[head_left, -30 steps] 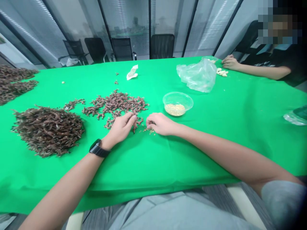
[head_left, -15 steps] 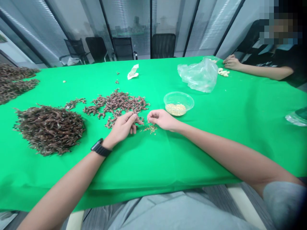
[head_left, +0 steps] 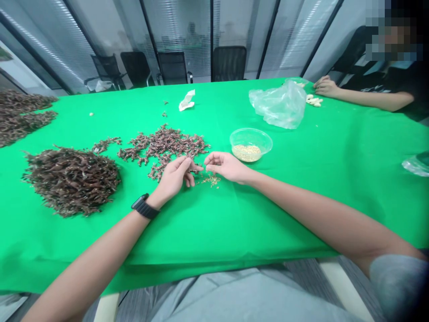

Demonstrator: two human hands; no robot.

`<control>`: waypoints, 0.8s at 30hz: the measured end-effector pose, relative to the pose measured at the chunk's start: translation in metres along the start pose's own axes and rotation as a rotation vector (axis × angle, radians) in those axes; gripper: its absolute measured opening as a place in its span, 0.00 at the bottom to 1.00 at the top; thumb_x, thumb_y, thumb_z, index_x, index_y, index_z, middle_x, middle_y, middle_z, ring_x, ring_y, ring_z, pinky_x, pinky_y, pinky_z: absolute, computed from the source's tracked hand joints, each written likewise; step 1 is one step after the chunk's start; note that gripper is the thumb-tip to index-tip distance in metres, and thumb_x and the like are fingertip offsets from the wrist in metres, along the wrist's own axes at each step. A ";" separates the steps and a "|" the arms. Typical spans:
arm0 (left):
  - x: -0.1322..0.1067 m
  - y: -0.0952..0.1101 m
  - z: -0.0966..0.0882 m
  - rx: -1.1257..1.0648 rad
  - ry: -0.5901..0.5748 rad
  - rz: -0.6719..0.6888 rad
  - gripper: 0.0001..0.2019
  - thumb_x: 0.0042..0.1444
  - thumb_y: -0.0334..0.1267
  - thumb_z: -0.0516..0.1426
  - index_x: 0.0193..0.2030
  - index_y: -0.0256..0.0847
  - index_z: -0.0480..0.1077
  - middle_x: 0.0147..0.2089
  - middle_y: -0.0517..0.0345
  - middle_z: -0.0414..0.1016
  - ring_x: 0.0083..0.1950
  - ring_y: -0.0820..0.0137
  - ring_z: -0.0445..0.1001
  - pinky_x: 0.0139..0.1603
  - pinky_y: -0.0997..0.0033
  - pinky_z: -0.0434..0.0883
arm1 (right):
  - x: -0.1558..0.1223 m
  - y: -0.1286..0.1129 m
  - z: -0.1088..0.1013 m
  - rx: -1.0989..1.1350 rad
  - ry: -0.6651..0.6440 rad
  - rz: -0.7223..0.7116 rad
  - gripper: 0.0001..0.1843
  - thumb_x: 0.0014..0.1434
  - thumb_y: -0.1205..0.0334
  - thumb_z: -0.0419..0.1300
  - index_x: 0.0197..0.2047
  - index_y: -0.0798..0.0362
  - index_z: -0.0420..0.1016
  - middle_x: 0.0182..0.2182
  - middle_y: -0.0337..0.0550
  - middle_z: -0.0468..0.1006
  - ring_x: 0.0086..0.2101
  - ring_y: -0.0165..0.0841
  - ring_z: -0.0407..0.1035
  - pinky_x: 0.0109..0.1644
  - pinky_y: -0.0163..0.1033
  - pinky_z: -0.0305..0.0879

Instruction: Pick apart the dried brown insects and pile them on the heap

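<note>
My left hand (head_left: 174,176) is raised just above the edge of a scattered spread of dried brown seed pods (head_left: 164,145), its fingertips pinching what looks like a small pod. My right hand (head_left: 226,166) hovers close by with curled, parted fingers and nothing visible in them. Just below the gap between my hands lies a small patch of golden seeds (head_left: 210,180). A large heap of dried pods (head_left: 71,181) sits left of my left wrist. A clear plastic bowl (head_left: 250,145) holding pale seeds stands beyond my right hand.
A green tablecloth (head_left: 335,214) covers the table. More pods (head_left: 23,118) lie at the far left. A crumpled plastic bag (head_left: 276,105) and a white tissue (head_left: 187,100) lie farther off. A co-worker's hand (head_left: 326,87) rests near pale pieces (head_left: 314,101). Chairs stand beyond the far edge.
Both my hands have lifted off the table and away from the golden seeds, which now show fully between and below them. The view has shifted slightly.
</note>
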State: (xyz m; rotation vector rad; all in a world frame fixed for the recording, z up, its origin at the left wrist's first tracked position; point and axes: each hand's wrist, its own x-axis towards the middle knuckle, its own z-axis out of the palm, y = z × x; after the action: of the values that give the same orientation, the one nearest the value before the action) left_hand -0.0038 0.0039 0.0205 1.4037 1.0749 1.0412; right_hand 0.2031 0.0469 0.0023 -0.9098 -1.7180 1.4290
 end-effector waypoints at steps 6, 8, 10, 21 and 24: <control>0.000 0.000 0.000 -0.056 -0.011 -0.038 0.19 0.63 0.54 0.57 0.38 0.38 0.65 0.44 0.43 0.83 0.21 0.72 0.76 0.21 0.73 0.70 | 0.002 0.005 0.005 -0.065 0.084 -0.103 0.10 0.56 0.59 0.66 0.39 0.53 0.73 0.34 0.40 0.78 0.35 0.30 0.71 0.44 0.39 0.68; 0.001 -0.001 -0.001 -0.086 -0.008 -0.060 0.19 0.63 0.54 0.57 0.38 0.38 0.65 0.45 0.42 0.83 0.21 0.72 0.76 0.22 0.72 0.72 | 0.000 0.005 0.008 -0.115 0.138 -0.156 0.08 0.57 0.60 0.65 0.38 0.53 0.72 0.35 0.41 0.78 0.37 0.32 0.72 0.45 0.40 0.68; 0.002 -0.003 -0.002 -0.125 -0.014 -0.080 0.18 0.63 0.54 0.57 0.38 0.38 0.66 0.45 0.43 0.83 0.22 0.71 0.77 0.23 0.71 0.73 | -0.002 0.002 0.011 -0.186 0.187 -0.212 0.05 0.60 0.61 0.62 0.39 0.53 0.72 0.35 0.41 0.78 0.37 0.32 0.72 0.43 0.39 0.68; 0.004 -0.011 -0.003 -0.186 -0.033 -0.090 0.17 0.63 0.52 0.58 0.39 0.37 0.67 0.38 0.50 0.81 0.23 0.70 0.77 0.25 0.71 0.72 | -0.008 -0.003 0.015 -0.508 0.207 -0.362 0.04 0.63 0.66 0.60 0.42 0.52 0.75 0.36 0.43 0.78 0.35 0.34 0.69 0.41 0.40 0.65; 0.003 -0.010 -0.003 -0.173 -0.040 -0.082 0.18 0.63 0.53 0.58 0.38 0.37 0.67 0.39 0.50 0.81 0.24 0.70 0.77 0.25 0.71 0.72 | -0.007 0.000 0.011 -0.591 0.178 -0.412 0.03 0.64 0.65 0.60 0.38 0.51 0.75 0.36 0.44 0.79 0.38 0.37 0.69 0.45 0.43 0.64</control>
State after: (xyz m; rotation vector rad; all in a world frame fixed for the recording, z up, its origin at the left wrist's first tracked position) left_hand -0.0064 0.0079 0.0114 1.2273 0.9809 1.0178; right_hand 0.1975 0.0354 0.0007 -0.8740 -2.0740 0.5599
